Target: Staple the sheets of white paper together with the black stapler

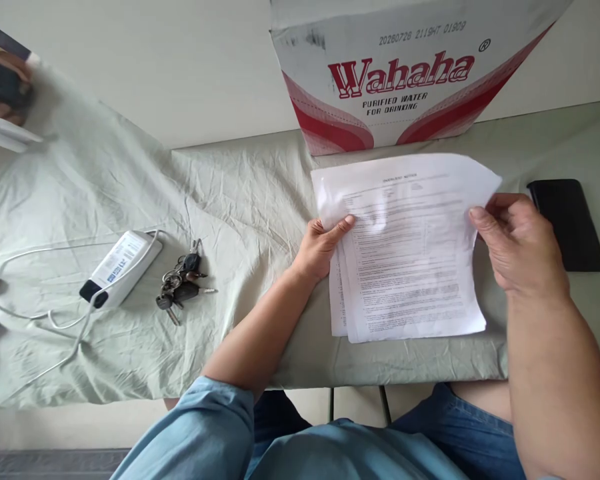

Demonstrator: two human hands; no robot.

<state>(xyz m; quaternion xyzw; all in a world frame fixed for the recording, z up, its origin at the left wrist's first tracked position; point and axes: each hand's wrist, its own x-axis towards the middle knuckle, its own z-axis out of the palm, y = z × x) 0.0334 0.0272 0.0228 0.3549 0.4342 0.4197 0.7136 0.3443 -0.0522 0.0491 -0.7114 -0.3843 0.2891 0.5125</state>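
Several printed sheets of paper (405, 260) are held up in front of me above the cloth-covered table. My left hand (323, 243) grips their left edge, thumb on the front and fingers behind. On the right edge, my right hand (515, 233) pinches the sheets between thumb and bent fingers. At the lower left, a sheet behind sticks out past the front one. The small print is too blurred to read. Just beyond my right hand lies a black phone or flat case (567, 223).
A Wahaha water carton (395, 80) stands against the wall behind the papers. Left on the green cloth (250, 200) lie a bunch of keys (183, 280) and a white box-shaped device (123, 267) with a white cable (55, 247). Another person's hand (5, 77) holds something dark at the far left.
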